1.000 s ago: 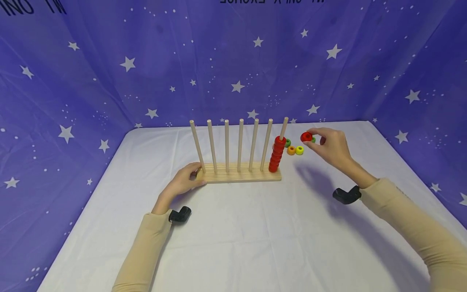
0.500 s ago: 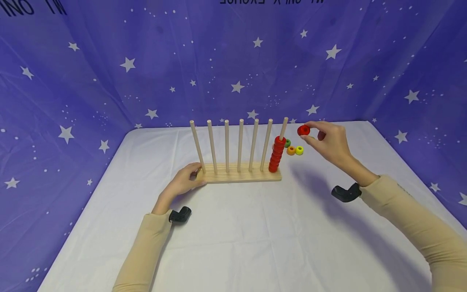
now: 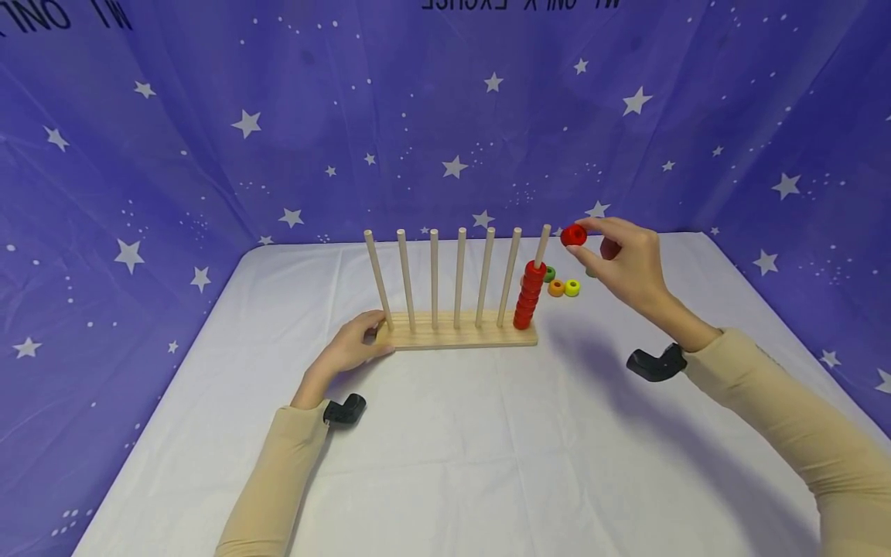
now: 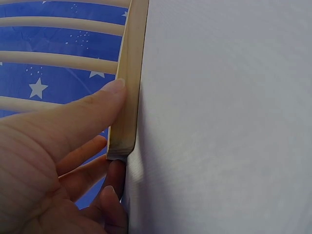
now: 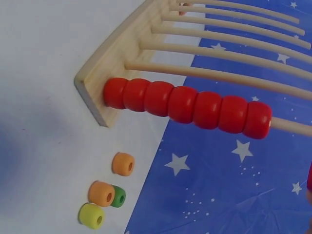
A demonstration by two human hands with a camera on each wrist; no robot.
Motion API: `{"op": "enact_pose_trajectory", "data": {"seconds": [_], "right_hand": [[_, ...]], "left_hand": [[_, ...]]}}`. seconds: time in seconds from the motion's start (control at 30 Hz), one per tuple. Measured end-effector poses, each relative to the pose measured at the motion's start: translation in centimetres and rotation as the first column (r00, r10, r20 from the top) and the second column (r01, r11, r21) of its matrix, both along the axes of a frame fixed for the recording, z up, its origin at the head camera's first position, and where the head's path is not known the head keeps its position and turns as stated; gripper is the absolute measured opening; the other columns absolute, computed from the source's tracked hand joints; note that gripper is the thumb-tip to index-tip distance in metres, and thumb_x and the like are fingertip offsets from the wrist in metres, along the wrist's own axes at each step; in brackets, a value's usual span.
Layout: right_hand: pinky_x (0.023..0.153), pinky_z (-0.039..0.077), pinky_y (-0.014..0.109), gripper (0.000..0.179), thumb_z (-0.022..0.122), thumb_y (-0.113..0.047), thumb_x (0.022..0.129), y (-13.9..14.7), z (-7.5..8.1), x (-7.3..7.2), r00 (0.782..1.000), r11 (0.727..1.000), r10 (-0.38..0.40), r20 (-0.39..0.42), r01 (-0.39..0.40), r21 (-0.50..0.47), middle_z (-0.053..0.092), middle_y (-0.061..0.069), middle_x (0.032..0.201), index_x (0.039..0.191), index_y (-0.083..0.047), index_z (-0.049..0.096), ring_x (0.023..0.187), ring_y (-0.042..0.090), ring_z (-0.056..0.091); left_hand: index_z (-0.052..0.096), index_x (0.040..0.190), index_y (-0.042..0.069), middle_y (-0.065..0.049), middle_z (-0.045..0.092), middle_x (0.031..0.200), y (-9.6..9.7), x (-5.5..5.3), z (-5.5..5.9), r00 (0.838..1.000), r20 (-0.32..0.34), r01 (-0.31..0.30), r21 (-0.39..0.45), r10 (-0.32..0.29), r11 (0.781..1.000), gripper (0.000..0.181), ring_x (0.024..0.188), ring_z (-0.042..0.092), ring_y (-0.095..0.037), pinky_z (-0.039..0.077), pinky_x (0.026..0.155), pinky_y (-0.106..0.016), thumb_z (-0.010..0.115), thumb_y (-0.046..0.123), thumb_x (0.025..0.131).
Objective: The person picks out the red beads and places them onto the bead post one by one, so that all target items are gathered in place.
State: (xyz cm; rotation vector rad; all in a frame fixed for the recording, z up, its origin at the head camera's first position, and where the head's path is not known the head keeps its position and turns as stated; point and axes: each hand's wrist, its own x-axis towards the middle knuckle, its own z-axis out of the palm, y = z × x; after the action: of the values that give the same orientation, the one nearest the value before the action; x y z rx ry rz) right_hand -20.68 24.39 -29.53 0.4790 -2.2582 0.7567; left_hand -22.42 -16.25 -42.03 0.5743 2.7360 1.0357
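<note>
A wooden peg rack [image 3: 455, 336] with several upright pegs stands on the table. Its rightmost peg carries a stack of red beads [image 3: 529, 297], and bare wood shows above the top one. My left hand [image 3: 348, 342] grips the rack's left end; in the left wrist view the thumb [image 4: 105, 100] presses the base's edge and the fingers curl behind it. Between thumb and fingers of my right hand [image 3: 629, 259] is pinched a red bead [image 3: 574, 235], raised just right of that peg's tip and apart from it. Only a sliver of this bead enters the right wrist view.
Loose beads lie behind and right of the rack: yellow [image 3: 572, 288], orange [image 3: 556, 288] and green [image 3: 550, 274]. The right wrist view shows another orange bead [image 5: 123, 164] nearer the rack. A purple star-printed cloth [image 3: 390, 139] hangs behind the white-covered table [image 3: 445, 449].
My right hand has lifted the red bead and carried it left, closer to the rightmost peg's tip. The left hand and the rack have stayed in place.
</note>
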Motion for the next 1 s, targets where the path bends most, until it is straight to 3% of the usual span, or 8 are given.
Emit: {"op": "enact_pose_trajectory", "data": {"seconds": [0.27, 0.63, 1.0], "right_hand": [[0.051, 0.03, 0.009, 0.032, 0.076, -0.008, 0.076, -0.7, 0.8, 0.4, 1.0, 0.999, 0.014, -0.006, -0.014, -0.047, 0.068, 0.015, 0.087, 0.107, -0.004, 0.07, 0.056, 0.003, 0.034], [0.051, 0.027, 0.013, 0.03, 0.076, -0.01, 0.076, -2.0, 1.7, 0.4, 0.998, 0.995, 0.063, -0.022, -0.064, -0.081, 0.056, 0.009, 0.07, 0.106, -0.005, 0.071, 0.057, 0.005, 0.033], [0.052, 0.029, 0.013, 0.031, 0.075, -0.012, 0.078, -3.1, 2.1, -0.1, 0.996, 0.995, 0.069, 0.047, -0.065, -0.08, 0.064, 0.012, 0.082, 0.108, -0.007, 0.07, 0.058, 0.006, 0.036]], "left_hand": [[0.038, 0.138, -0.006, -0.027, 0.039, 0.143, 0.0, 0.1, -0.2, 1.0, -0.011, 0.01, 0.001, -0.01, 1.0, 0.065, 0.124, 0.047, -0.043, 0.037, 0.108, -0.053, 0.067, 0.018, 0.085], [0.039, 0.139, -0.005, -0.025, 0.041, 0.143, 0.1, 0.1, -0.1, 1.0, -0.013, 0.003, 0.006, -0.003, 1.0, 0.065, 0.124, 0.047, -0.042, 0.037, 0.109, -0.052, 0.068, 0.017, 0.084], [0.038, 0.139, -0.006, -0.026, 0.04, 0.143, 0.0, -0.1, 0.0, 1.0, -0.018, 0.003, 0.0, -0.003, 1.0, 0.066, 0.125, 0.046, -0.043, 0.036, 0.109, -0.053, 0.068, 0.017, 0.084]]}}
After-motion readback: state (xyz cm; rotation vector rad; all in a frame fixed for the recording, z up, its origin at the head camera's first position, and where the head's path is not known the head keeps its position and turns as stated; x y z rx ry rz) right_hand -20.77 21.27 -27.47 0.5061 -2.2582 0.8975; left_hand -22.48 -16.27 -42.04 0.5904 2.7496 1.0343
